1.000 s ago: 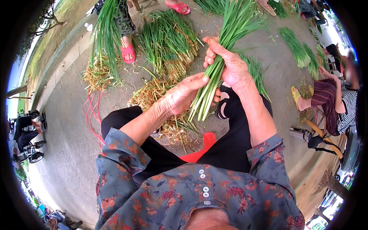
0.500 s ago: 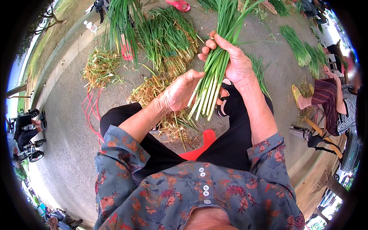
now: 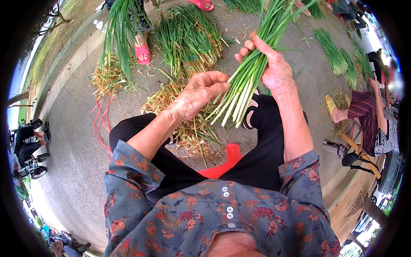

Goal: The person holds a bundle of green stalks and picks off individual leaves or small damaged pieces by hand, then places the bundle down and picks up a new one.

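Green bunch (image 3: 243, 88), right of straw heap (image 3: 161, 100), clamped in right hand (image 3: 276, 70) fingers; left hand (image 3: 198, 93), on bunch's heap side, fingers pinched together, catch unclear; seemingly picking over bunch; next move calls for steady hold.

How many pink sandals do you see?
2. One pink sandal is beside the hanging green bunch, left of the big green pile. The other pink sandal is at the top edge, beyond that pile. More may be hidden.
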A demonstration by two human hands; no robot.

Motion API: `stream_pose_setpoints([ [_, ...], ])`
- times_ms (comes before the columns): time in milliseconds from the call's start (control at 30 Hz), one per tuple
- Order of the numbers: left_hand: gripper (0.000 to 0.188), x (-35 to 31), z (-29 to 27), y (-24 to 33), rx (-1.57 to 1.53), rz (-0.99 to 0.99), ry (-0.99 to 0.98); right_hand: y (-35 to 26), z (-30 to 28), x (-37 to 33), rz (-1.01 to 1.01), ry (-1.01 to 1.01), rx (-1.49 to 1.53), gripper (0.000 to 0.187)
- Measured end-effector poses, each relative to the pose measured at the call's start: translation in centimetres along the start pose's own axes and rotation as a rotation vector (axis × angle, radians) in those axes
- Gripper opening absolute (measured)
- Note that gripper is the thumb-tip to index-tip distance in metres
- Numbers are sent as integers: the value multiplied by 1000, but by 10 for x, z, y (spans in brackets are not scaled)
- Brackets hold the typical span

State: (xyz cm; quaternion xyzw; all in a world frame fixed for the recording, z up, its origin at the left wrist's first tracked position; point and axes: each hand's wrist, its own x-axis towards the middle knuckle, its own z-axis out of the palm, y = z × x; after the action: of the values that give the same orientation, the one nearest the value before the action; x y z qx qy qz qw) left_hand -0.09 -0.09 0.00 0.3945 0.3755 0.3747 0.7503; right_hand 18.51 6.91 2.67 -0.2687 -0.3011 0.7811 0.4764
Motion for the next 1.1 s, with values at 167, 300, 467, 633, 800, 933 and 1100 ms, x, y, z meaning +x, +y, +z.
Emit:
stream_pose_setpoints([
  [167, 14, 3, -1, -5, -101, 19, -38, -1, 5, -1, -49, 73, -101, 18],
  [300, 24, 1, -1, 3, -130, 8, -120, -3, 6, -1, -66, 102, -123, 17],
  [467, 41, 2, -2, 2, -294, -27, -133, -6, 1, -1, -65, 135, -193, 16],
  [633, 28, 2, -4, -3, -43, 39, -39, -3, 3, 0, -85, 192, -243, 17],
  [800, 22, 5, 0, -1, 143, -13, -47, 7, 6, 2, -34, 185, -266, 18],
  [933, 25, 6, 0, 3, 146, -19, -56, 7, 7, 3, -18, 203, -262, 22],
  [1100, 38, 4, 8, 6, 132, 12, -42, 6, 9, 2, 33, 261, -275, 21],
])
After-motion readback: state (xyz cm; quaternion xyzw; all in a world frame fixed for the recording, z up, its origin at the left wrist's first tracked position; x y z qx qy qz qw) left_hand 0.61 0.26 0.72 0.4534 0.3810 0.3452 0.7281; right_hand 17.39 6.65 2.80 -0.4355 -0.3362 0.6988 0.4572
